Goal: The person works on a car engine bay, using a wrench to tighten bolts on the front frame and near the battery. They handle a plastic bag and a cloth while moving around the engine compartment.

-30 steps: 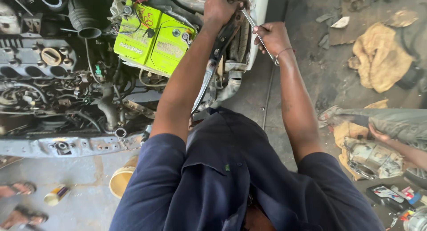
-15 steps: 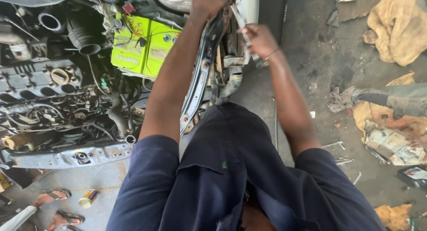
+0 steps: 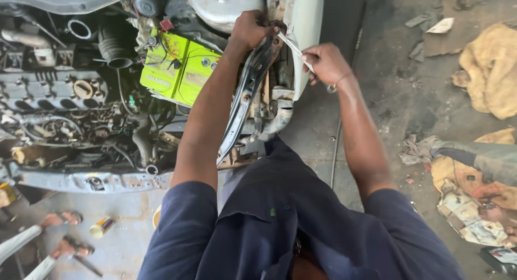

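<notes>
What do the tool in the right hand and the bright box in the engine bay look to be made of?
Wrench in the right hand: apparently bare metal, thin, silvery, glinting. Battery: likely moulded plastic, its yellow-green casing smooth with a slight sheen.

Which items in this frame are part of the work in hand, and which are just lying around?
In use:
left hand gripping the dark metal bracket
right hand holding a wrench

Lying about:
yellow-green battery
tan rags
small can on the floor
feet in sandals
</notes>
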